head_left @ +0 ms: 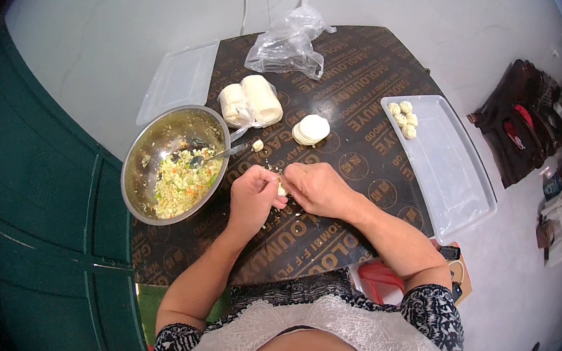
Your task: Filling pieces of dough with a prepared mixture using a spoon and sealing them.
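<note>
Near the table's front middle, my left hand point(254, 197) cups a small pale dumpling point(281, 190). The fingertips of my right hand point(320, 188) pinch at its edge, and the fingers partly hide it. Beyond my hands lies a short stack of round white dumpling wrappers point(311, 130). A steel bowl point(131, 170) at the left contains chopped yellow-green filling point(182, 184) with orange bits. A metal spoon point(217, 156) rests in it, its handle over the rim. Beside the handle's end sits a small pale lump point(258, 146).
Two packed wrapper rolls point(253, 102) in plastic stand behind the bowl. A crumpled clear bag point(290, 37) lies at the far edge. On the right, a translucent tray point(449, 178) bears several finished dumplings point(404, 119). Another clear sheet or lid point(178, 76) is at the far left.
</note>
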Demonstrator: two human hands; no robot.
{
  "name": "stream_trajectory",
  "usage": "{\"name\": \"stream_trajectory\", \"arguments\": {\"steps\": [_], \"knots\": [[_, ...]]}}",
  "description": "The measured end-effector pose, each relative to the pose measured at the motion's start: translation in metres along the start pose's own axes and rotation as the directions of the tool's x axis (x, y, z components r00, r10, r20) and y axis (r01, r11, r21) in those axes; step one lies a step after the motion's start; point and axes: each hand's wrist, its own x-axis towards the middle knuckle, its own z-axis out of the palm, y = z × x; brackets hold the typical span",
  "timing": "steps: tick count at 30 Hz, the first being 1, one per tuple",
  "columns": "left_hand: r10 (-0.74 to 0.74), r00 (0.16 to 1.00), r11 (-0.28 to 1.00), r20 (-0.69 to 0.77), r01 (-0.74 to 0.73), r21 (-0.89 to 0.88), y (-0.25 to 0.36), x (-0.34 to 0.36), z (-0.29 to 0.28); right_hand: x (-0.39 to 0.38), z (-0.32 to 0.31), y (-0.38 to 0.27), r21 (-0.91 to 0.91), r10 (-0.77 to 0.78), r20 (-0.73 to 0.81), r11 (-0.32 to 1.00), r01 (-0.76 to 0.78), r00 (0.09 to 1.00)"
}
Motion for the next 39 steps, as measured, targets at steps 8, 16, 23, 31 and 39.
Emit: {"name": "stream_trajectory", "arguments": {"steps": [8, 16, 23, 31, 39], "knots": [[-0.02, 1.0, 0.999, 0.012, 0.019, 0.03, 0.006, 0.002, 0.0, 0.001, -0.005, 0.002, 0.121, 0.114, 0.036, 0.986, -0.118, 0.993], [-0.021, 1.0, 0.99, 0.002, 0.021, -0.141, 0.01, -0.001, 0.002, 0.0, 0.0, 0.004, 0.258, 0.221, 0.006, 0.942, -0.215, 0.975], [-0.039, 0.999, 0.977, -0.027, 0.033, -0.211, 0.013, 0.001, -0.001, 0.0, -0.001, 0.007, 0.272, 0.16, 0.007, 0.949, -0.156, 0.987], [-0.025, 1.0, 1.0, 0.012, 0.025, 0.014, 0.001, 0.0, 0.002, 0.0, -0.002, 0.007, 0.103, 0.067, 0.017, 0.992, -0.068, 0.998], [0.034, 0.999, 0.999, 0.026, -0.033, -0.037, 0.008, 0.0, 0.002, 0.0, -0.003, 0.011, 0.186, 0.114, 0.04, 0.975, -0.12, 0.993]]}}
